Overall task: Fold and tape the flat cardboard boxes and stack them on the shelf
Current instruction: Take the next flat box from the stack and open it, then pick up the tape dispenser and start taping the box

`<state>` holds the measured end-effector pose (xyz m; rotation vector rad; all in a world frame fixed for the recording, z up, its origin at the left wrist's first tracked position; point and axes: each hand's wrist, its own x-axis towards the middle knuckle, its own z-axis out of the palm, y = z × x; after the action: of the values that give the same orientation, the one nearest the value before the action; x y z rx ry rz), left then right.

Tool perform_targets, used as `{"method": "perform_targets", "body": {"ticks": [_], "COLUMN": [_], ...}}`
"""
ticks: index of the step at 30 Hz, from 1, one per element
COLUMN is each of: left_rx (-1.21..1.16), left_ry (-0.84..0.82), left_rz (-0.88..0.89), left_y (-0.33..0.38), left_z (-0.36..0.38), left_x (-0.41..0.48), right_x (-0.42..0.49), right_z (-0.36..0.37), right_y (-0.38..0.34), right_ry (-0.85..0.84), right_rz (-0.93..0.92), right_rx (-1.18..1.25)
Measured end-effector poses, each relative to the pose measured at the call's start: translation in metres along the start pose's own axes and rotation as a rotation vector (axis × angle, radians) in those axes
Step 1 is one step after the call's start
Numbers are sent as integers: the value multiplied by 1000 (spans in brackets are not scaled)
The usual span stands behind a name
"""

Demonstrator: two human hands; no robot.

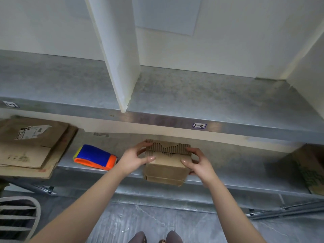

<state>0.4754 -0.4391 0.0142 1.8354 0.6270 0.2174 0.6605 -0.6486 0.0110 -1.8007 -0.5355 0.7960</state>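
The small cardboard box (166, 165) is sitting at the front edge of the lower metal shelf (236, 163), with its corrugated top flaps meeting. The left hand (138, 158) and the right hand (198, 163) are gripping its opposite sides, thumbs pressing on top. A tape dispenser (94, 156) is lying to the left, and flat cardboard boxes (29, 146) are lying stacked beyond it.

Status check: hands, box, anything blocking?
Gripping: left hand and right hand hold the small cardboard box by its sides. Box at lower shelf front edge, top flaps folded in. tape dispenser lies left of it, untouched; nothing blocking.
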Motion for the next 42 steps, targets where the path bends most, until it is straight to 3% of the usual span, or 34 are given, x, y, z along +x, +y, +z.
{"method": "perform_targets", "body": {"ticks": [5,10,15,20,24,30,42], "left_rx": [106,50,95,195,211,310,395], "left_ry": [-57,-42,0,101,44,82,6], "left_rz": [14,-12,-34,-5,-40,51,12], "left_y": [1,6,-9,-13,-16,-25,-23], "left_z": [3,23,58,35,16,7,1], "left_x": [-3,4,5,16,23,28,35], "right_x": [-16,-3,2,10,26,44,34], "right_z": [16,-2,-20,-8,7,23,26], "right_y": [28,19,26,23,16,8,9], "right_ry": [98,190,115,-4,-4,10,24], "right_rz": [51,-13,7,2,-82,33,-123], "right_rx": [90,-128,-179,-86,-120,4,-431]}}
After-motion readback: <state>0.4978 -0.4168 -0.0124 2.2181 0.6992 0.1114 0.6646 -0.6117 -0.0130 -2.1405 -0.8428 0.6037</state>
